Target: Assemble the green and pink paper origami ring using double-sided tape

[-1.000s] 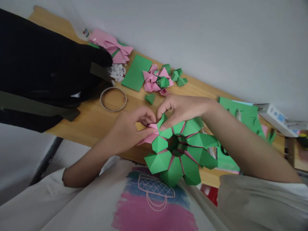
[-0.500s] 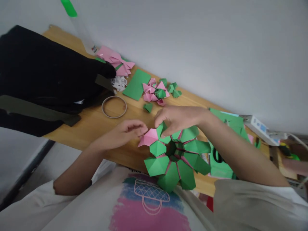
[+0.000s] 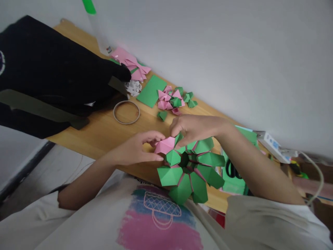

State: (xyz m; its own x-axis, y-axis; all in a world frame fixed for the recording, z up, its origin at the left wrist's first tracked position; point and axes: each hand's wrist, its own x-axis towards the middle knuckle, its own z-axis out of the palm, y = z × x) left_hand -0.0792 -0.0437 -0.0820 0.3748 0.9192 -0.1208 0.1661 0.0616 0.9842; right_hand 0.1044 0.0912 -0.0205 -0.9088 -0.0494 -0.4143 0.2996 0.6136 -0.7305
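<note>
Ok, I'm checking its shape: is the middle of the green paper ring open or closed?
Open: the petals of the green paper ring surround a dark hole at its centre.

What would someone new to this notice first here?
Probably the green and pink folded-paper ring, its petals fanning around a dark hole between the left hand and right hand. Next, the bulky black bag filling the table's left end.

From here I see a pale grey wall [image 3: 234, 62] filling the top and upper right of the frame in soft, dim light, a light wooden table [image 3: 101, 133] slanting from upper left to lower right, and a greyish floor [image 3: 62, 163] at lower left.
</note>
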